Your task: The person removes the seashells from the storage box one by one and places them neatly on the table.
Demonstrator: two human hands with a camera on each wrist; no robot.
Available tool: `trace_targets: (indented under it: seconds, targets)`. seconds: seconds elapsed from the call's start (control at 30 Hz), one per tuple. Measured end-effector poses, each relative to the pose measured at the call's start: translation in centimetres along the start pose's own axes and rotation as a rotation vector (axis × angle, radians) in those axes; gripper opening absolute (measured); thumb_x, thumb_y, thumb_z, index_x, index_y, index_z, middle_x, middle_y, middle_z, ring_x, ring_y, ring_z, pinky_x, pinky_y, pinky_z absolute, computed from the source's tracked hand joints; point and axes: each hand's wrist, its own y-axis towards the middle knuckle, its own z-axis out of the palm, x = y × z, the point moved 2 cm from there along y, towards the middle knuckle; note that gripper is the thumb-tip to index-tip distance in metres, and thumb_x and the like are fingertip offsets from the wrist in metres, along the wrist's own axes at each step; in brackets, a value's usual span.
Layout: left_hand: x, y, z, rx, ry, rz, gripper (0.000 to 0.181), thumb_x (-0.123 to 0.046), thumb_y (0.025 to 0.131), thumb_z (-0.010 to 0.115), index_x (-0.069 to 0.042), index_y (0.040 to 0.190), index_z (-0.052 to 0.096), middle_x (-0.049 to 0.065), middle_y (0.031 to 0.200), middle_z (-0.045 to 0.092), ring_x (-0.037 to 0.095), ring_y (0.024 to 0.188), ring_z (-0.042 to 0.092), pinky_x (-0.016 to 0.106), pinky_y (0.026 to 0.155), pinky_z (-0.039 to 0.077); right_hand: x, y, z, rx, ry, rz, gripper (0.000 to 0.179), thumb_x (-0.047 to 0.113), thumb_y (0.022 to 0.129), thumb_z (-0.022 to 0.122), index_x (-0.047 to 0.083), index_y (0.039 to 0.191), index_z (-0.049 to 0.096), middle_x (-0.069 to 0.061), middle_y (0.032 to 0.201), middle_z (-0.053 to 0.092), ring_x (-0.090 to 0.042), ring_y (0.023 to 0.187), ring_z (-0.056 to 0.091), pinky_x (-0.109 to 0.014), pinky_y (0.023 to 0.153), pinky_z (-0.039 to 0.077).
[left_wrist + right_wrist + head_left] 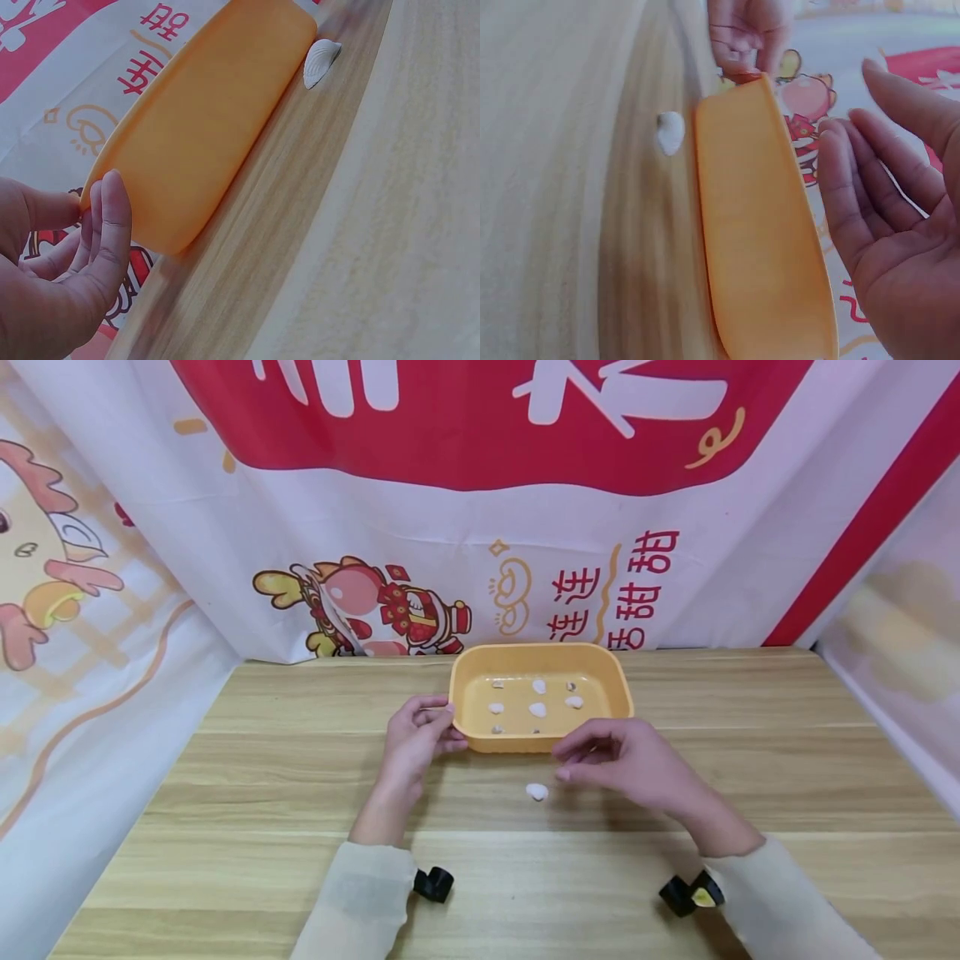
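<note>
A yellow-orange plastic tray point(480, 744) with rounded corners stands at the table's far side. My left hand point(415, 737) pinches its left end, with the thumb at the rim and the fingers against the outer wall, as the left wrist view shows. Inside lie several white seashells point(537, 710) and several small greyish pieces point(571, 687). One ribbed white seashell point(322, 63) lies on the table in front of the tray. Close by the tray's front right corner, my right hand point(622, 762) hovers with relaxed fingers, nothing between thumb and fingertips in the right wrist view.
The wood-grain table point(285, 860) reaches back to a printed red and white cloth point(450, 518), right behind the tray. More printed cloth point(90, 677) hangs along the left side. Black wrist devices point(435, 884) sit at both cuffs.
</note>
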Motion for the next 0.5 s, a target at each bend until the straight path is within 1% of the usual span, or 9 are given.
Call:
trace_targets:
  seconds: [0.1, 0.17, 0.37, 0.5]
  targets:
    - [0.0, 0.0, 0.0, 0.001, 0.002, 0.001, 0.027, -0.012, 0.108, 0.065, -0.005, 0.134, 0.061, 0.021, 0.117, 0.07, 0.018, 0.08, 0.073, 0.032, 0.079, 0.071, -0.1, 0.0, -0.5, -0.022, 0.054, 0.012, 0.031, 0.023, 0.091, 0.089, 0.007, 0.115, 0.079, -0.012, 0.111, 0.08, -0.019, 0.097, 0.075, -0.026, 0.084, 0.067]
    - [0.1, 0.0, 0.0, 0.0, 0.004, 0.001, 0.027, -0.012, 0.108, 0.065, -0.005, 0.134, 0.061, 0.021, 0.117, 0.07, 0.019, 0.08, 0.073, 0.032, 0.079, 0.071, -0.1, 0.0, -0.8, -0.032, 0.067, 0.026, 0.031, 0.023, 0.092, 0.088, 0.006, 0.116, 0.078, -0.013, 0.112, 0.08, -0.019, 0.098, 0.075, -0.026, 0.084, 0.067]
    - [0.1, 0.1, -0.1, -0.002, 0.007, 0.0, 0.028, -0.013, 0.108, 0.066, -0.006, 0.135, 0.061, 0.02, 0.117, 0.071, 0.018, 0.08, 0.073, 0.033, 0.08, 0.07, 0.0, 0.4, -1.5, -0.081, 0.038, 0.063, 0.029, 0.027, 0.092, 0.088, 0.012, 0.114, 0.08, -0.007, 0.112, 0.08, -0.019, 0.101, 0.074, -0.026, 0.086, 0.066]
    - [0.1, 0.1, -0.1, 0.0, 0.007, 0.001, 0.03, -0.013, 0.108, 0.066, -0.004, 0.136, 0.06, 0.019, 0.115, 0.071, 0.018, 0.08, 0.073, 0.032, 0.08, 0.07, 0.3, 1.2, -2.4, -0.12, 0.007, 0.081, 0.029, 0.027, 0.093, 0.087, 0.01, 0.116, 0.08, -0.006, 0.112, 0.08, -0.017, 0.1, 0.073, -0.025, 0.082, 0.065]
